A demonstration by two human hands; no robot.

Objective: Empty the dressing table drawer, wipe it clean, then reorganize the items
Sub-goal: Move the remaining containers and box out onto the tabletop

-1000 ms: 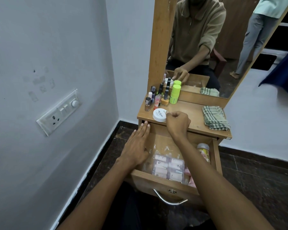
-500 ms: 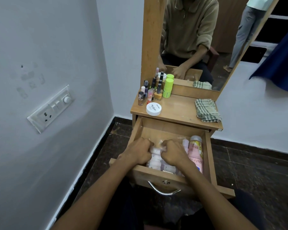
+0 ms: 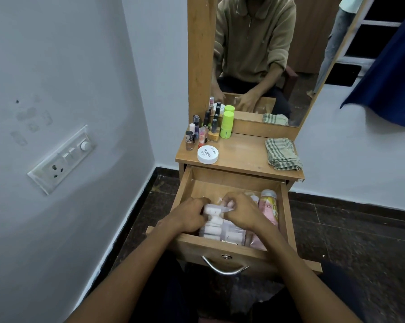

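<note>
Drawer (image 3: 187, 180) of the dressing table pulled fully out, metal handle (image 3: 223, 268) on its front. Inside, toward front and middle: a clear plastic packet of small white and pink cosmetic tubes (image 3: 216, 226). Left hand (image 3: 188, 215) grip curled onto the packet's left edge, right hand (image 3: 240, 212) grip curled and pinching the packet's top edge; both hands down inside the drawer, close together, packet between them. Right of the packet, along the drawer's right wall, a pink bottle (image 3: 270, 207) lying on its side, cap toward the back; a second pale item beside it, partly hidden by the right hand, can't tell what. Back part of drawer floor shows bare wood. Above, on the bench (image 3: 243, 157): white round tub (image 3: 207, 154) near the front left edge, label reads nail polish. Behind it a cluster of nail polish bottles (image 3: 200, 132) and small tubes at the back left corner, a lime green container (image 3: 226, 124) upright just right of them, against the mirror base. Folded checked cloth (image 3: 282, 153) on the bench's right side, well apart from the bottles. Mirror (image 3: 266, 54) reflects the seated person in an olive pullover. White switchboard (image 3: 62, 159) on the left wall, dark tiled floor (image 3: 360, 241), blue fabric (image 3: 388, 73) hanging at upper right.
</note>
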